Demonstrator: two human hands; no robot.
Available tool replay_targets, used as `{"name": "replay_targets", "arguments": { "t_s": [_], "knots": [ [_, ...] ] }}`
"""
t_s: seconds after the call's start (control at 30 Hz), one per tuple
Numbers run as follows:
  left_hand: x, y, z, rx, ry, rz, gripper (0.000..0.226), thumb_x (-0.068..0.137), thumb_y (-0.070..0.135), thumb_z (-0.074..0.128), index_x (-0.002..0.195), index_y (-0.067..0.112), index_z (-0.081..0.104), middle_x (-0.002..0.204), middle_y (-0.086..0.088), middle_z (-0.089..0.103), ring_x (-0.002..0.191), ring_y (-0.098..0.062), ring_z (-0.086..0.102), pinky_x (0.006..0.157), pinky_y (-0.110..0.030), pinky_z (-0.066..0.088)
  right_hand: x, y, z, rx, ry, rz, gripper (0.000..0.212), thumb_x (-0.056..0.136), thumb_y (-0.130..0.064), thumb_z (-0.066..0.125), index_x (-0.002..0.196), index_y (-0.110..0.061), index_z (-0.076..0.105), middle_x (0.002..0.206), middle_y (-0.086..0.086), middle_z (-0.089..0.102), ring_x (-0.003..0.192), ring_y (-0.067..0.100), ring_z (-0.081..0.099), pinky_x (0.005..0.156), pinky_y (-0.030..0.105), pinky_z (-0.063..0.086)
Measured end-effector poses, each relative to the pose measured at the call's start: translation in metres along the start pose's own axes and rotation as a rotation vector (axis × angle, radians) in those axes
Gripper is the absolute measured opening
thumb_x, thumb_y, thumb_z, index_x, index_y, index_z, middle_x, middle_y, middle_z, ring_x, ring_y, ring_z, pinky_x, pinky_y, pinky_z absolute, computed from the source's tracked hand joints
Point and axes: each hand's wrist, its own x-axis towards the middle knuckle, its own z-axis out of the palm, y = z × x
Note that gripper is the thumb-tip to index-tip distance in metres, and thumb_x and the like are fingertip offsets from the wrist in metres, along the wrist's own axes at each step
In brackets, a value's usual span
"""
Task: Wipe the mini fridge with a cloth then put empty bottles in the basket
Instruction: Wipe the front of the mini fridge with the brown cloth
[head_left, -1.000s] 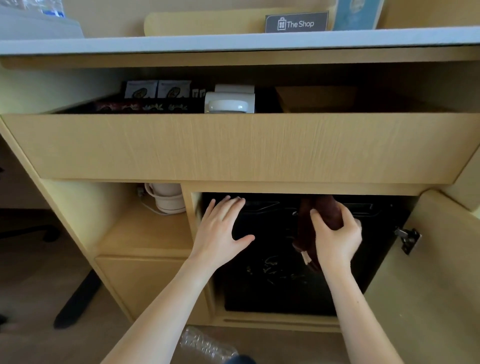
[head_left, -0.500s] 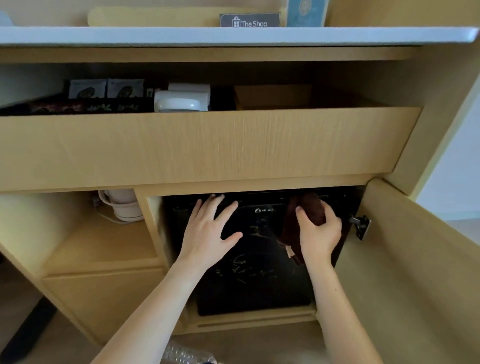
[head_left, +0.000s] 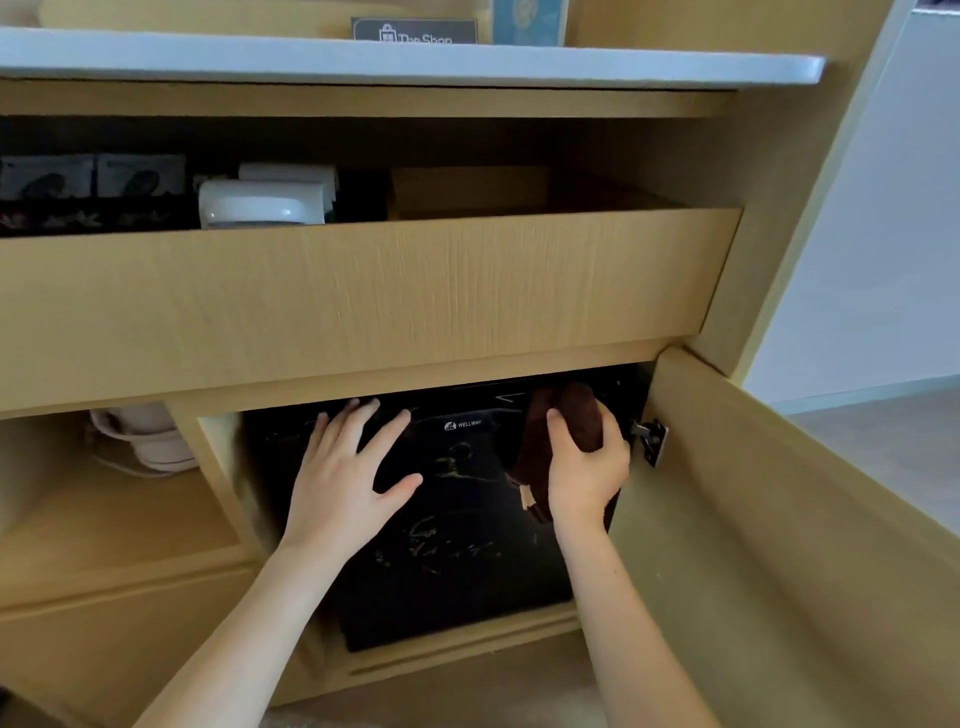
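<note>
The mini fridge (head_left: 457, 545), black with a closed door, sits in the lower cabinet bay at 6 o'clock, below the pulled-out drawer (head_left: 363, 291). The left hand (head_left: 345, 473) lies flat on the fridge door, fingers spread apart, holding nothing. The right hand (head_left: 584, 467) is clamped on a dark brown cloth (head_left: 566, 415), pressing it against the door's upper right corner, at 3 o'clock from the left hand. The cabinet door (head_left: 779, 545) stands open at 4 o'clock. A white kettle (head_left: 140, 436) sits on the shelf at 9 o'clock.
</note>
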Motion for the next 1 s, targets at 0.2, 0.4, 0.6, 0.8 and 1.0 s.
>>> {"name": "replay_targets", "arguments": {
  "t_s": [0.2,0.4,0.6,0.8,1.0],
  "knots": [
    [0.000,-0.004,-0.007,-0.018,-0.050,0.005,0.074,0.079,0.044,0.079,0.145,0.026,0.050,0.150,-0.007,0.044,0.144,-0.026,0.034,0.121,-0.047,0.018,-0.001,0.002,0.004,0.148,0.090,0.070,0.041,0.080,-0.035,0.077,0.120,-0.031,0.067,0.113,0.000,0.066,0.103,0.011,0.064,0.097,0.040,0.054],
    [0.001,-0.006,-0.009,-0.038,-0.058,0.018,0.073,0.079,0.042,0.079,0.144,0.026,0.051,0.149,-0.007,0.046,0.143,-0.026,0.036,0.120,-0.047,0.020,-0.004,0.004,-0.004,0.205,0.068,0.005,0.041,0.081,-0.031,0.078,0.120,-0.033,0.067,0.112,-0.008,0.069,0.106,0.008,0.065,0.097,0.036,0.053],
    [0.000,-0.010,-0.009,-0.023,-0.106,0.029,0.075,0.082,0.038,0.078,0.148,0.028,0.044,0.152,-0.007,0.041,0.146,-0.025,0.032,0.121,-0.044,0.015,0.006,0.010,-0.004,0.078,0.080,-0.035,0.043,0.084,-0.030,0.076,0.125,-0.029,0.063,0.118,-0.002,0.065,0.107,0.010,0.061,0.101,0.039,0.051],
    [0.001,-0.008,-0.005,-0.023,-0.065,0.029,0.071,0.081,0.028,0.080,0.145,0.024,0.049,0.147,-0.011,0.046,0.142,-0.029,0.038,0.120,-0.049,0.022,-0.007,0.011,0.007,0.035,0.007,-0.115,0.038,0.086,-0.032,0.073,0.123,-0.028,0.063,0.112,-0.001,0.065,0.103,0.005,0.062,0.096,0.030,0.051],
    [-0.001,-0.010,0.000,-0.038,-0.032,0.043,0.072,0.080,0.026,0.080,0.145,0.023,0.049,0.147,-0.011,0.044,0.142,-0.029,0.038,0.120,-0.051,0.022,0.010,0.005,-0.008,0.096,0.034,-0.066,0.031,0.086,-0.024,0.074,0.116,-0.025,0.067,0.106,-0.009,0.070,0.102,0.007,0.065,0.098,0.036,0.053]
  ]
}}
